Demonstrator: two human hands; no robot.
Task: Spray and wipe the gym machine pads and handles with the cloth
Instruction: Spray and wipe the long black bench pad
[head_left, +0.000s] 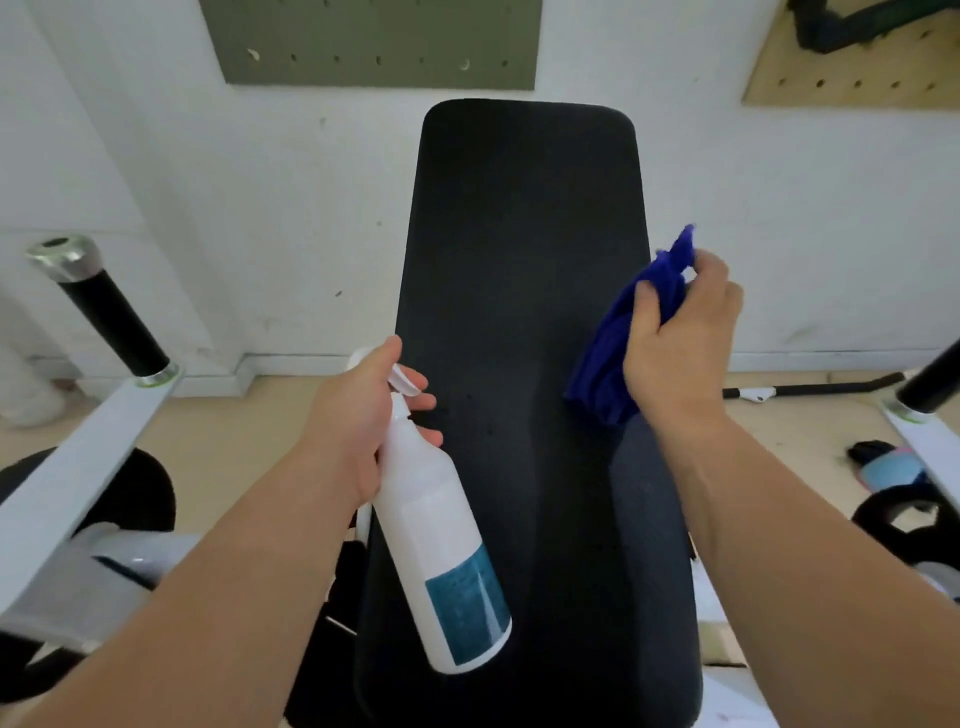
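Observation:
A long black back pad (524, 291) of the gym machine runs up the middle of the view, with a few small droplets near its centre. My left hand (358, 415) grips a white spray bottle (441, 551) with a teal label, held over the pad's left edge, fingers on the trigger. My right hand (680, 343) clutches a bunched blue cloth (628, 338) at the pad's right edge. A black machine handle (111, 317) with a silver cap stands at the left. Another handle (935, 374) shows partly at the right edge.
White machine arms (78, 467) flank the pad on both sides. A white wall (260, 208) with a green pegboard (369, 41) and a tan pegboard (857, 67) stands behind. A bar (810, 389) and a small blue-and-black item (883, 467) lie on the floor at the right.

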